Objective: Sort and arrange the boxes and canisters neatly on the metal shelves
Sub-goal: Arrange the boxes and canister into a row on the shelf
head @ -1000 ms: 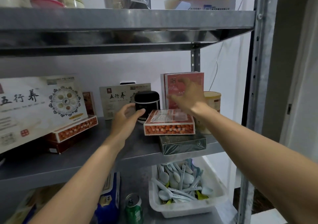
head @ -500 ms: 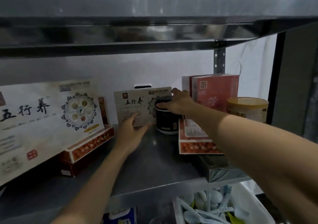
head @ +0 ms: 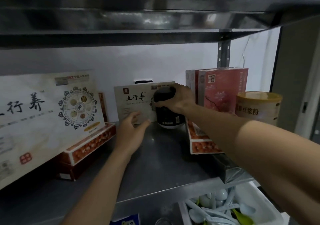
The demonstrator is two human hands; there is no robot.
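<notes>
Black canister changes hands at the back of the shelf

Black canister [head: 167, 110] stands on the middle metal shelf [head: 155, 155], in front of the right edge of the small cream box [head: 135, 102] and just left of the flat orange-patterned box [head: 200, 143]. A second ago the left hand [head: 131, 129] was on its side while the right reached toward the upright red boxes [head: 223, 89]. Now the right hand [head: 178, 98] has come across and wraps its curled fingers over the canister's lid from above. The left has let go and moved to the cream box, fingers straight and spread at the box's lower face; whether they touch it I cannot tell. The canister looks slightly tipped toward the left, and I cannot say if its base has left the shelf.

Judging by this, the step in hand is to reposition the canister with the right while the left steadies or squares the cream box behind it. The gold tin [head: 258, 107] sits at the far right beside the red boxes, so the canisters are not yet grouped and sorting looks only partly done
</notes>
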